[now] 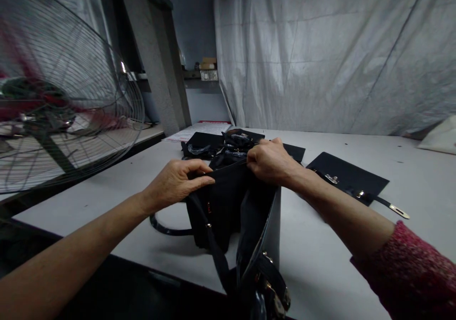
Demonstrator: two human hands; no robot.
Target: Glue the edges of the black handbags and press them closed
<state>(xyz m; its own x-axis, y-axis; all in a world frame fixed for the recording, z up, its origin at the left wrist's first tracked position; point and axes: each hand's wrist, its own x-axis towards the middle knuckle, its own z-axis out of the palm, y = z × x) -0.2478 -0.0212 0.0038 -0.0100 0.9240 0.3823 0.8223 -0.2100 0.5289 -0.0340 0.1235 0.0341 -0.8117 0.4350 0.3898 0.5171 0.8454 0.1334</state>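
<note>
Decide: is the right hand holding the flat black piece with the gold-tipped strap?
No, the right hand grasps the top edge of the black bag, while the flat black piece lies on the white table.

We extend both arms from the near corners toward the middle of the scene. Our left forearm (pixel 85 248) is bare and runs from near left to the left hand (pixel 173 182). We hold that hand in a pinch, thumb (pixel 199 183) pointing right and fingers curved above it. Our right forearm (pixel 338 210) enters from near right, bare beyond a red, speckled sleeve (pixel 409 267). We keep the right hand (pixel 269 161) slightly farther than the left, fingers curled in a grip, knuckles uppermost. Our hands are apart.
</note>
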